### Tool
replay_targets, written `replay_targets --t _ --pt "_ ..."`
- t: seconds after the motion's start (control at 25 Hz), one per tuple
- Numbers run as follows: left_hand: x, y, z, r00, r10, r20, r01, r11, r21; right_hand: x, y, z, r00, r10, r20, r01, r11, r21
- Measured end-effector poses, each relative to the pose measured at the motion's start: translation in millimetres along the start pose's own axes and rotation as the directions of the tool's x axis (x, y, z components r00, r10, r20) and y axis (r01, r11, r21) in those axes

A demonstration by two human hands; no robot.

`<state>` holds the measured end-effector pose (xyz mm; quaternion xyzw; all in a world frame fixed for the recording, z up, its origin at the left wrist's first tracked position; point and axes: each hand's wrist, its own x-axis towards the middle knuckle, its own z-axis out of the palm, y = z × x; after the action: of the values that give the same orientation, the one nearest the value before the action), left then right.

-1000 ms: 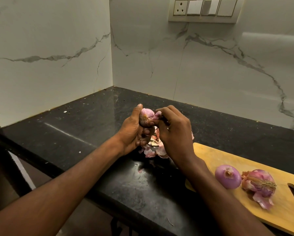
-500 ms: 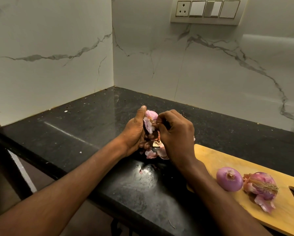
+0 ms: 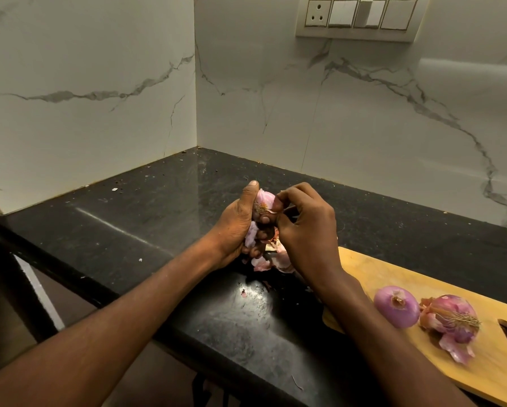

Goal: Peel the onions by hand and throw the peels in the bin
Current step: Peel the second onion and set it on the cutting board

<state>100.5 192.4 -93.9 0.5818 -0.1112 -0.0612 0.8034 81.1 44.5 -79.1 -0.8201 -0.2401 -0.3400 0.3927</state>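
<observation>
- On your wooden cutting board [image 3: 372, 268], the round peeled purple onion [image 3: 396, 306] could roll off if nudged.
- Loose pink peels [image 3: 275, 261] on the black stone surface [image 3: 146, 218] may scatter.
- Your left hand [image 3: 236, 227] cups the half-peeled pink onion [image 3: 264, 201] above them; your right hand [image 3: 305, 230] pinches its skin, which may tear short.

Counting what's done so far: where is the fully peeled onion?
In the head view, the peeled onion lies on the cutting board at lower right, just left of a half-peeled onion.
</observation>
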Motion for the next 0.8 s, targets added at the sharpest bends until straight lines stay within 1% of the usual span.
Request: replay_targets --t 0.12,0.2,0.24,0.32,0.36,0.44,0.56,0.72,0.8 --pt "0.0 -1.2 -0.7 1.0 0.006 0.013 -0.006 0.999 -0.039 -0.7 -1.4 0.0 0.999 -0.003 -0.035 0.002 1.0 -0.017" --pt "0.8 -1.2 -2.5 0.999 -0.035 0.025 0.037 0.997 -0.07 -2.2 -1.8 0.0 0.998 0.003 -0.059 -0.004 1.0 -0.006" --pt "1.5 -0.6 -3.5 0.996 -0.065 0.053 0.07 0.994 -0.082 -2.7 -2.4 0.0 0.997 0.012 -0.07 -0.012 1.0 0.004" --pt "1.8 3.4 -3.1 0.983 -0.099 0.157 0.116 0.987 -0.107 -2.0 -1.6 -0.7 0.996 0.043 -0.08 -0.041 0.999 0.031" --pt "-0.5 7.1 -0.3 0.972 -0.089 0.216 0.118 0.986 -0.122 -0.8 0.0 -1.7 0.995 0.056 -0.076 -0.054 0.998 0.04" --pt "-3.0 10.6 4.7 0.962 -0.054 0.268 0.099 0.982 -0.158 0.4 4.2 -4.6 0.995 0.089 -0.051 -0.086 0.994 0.067" --pt "-4.0 9.1 8.6 0.97 0.001 0.244 0.048 0.979 -0.196 -0.7 9.4 -7.8 0.994 0.107 -0.005 -0.106 0.989 0.103" --pt "-1.2 7.4 0.4 0.978 0.017 0.207 0.02 0.984 -0.177 -2.0 11.2 -6.3 0.995 0.096 0.009 -0.097 0.991 0.087" --pt "0.1 5.9 -3.1 0.977 0.024 0.212 0.023 0.976 -0.219 -1.5 11.7 -6.5 0.997 0.077 0.015 -0.078 0.994 0.073"
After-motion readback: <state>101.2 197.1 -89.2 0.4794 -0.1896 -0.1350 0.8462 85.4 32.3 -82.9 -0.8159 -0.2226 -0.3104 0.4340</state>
